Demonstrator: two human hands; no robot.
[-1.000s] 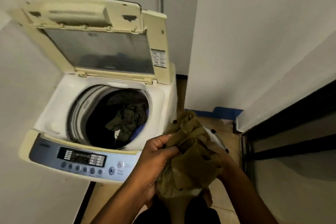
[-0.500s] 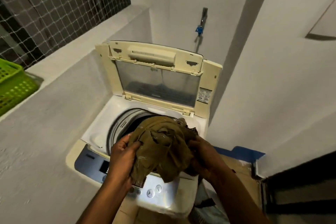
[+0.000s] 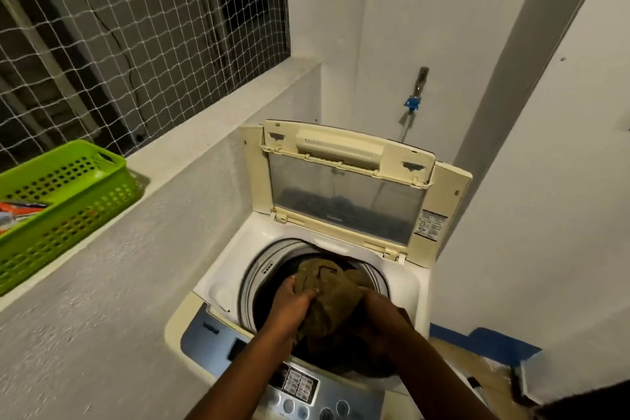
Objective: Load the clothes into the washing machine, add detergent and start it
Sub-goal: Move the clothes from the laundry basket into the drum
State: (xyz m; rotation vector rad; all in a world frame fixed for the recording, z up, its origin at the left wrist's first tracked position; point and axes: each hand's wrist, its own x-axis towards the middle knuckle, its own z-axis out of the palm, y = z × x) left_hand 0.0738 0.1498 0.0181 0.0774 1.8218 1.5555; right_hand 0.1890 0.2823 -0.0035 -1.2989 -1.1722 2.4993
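Note:
A white top-loading washing machine stands in the corner with its yellowed lid propped upright. An olive-brown garment is bunched over the drum opening. My left hand grips its left side and my right hand grips its right side, both low inside the opening. The blue-grey control panel with buttons lies along the front edge, under my forearms. What else the drum contains is hidden by the garment and my hands.
A green plastic basket holding a colourful packet sits on the concrete ledge at the left, below a netted window. A tap with a blue fitting sticks out of the wall behind the machine. White walls close in on the right.
Both hands have carried the olive garment from beside the machine up over it and down into the drum opening. The view has lifted, showing the ledge and basket.

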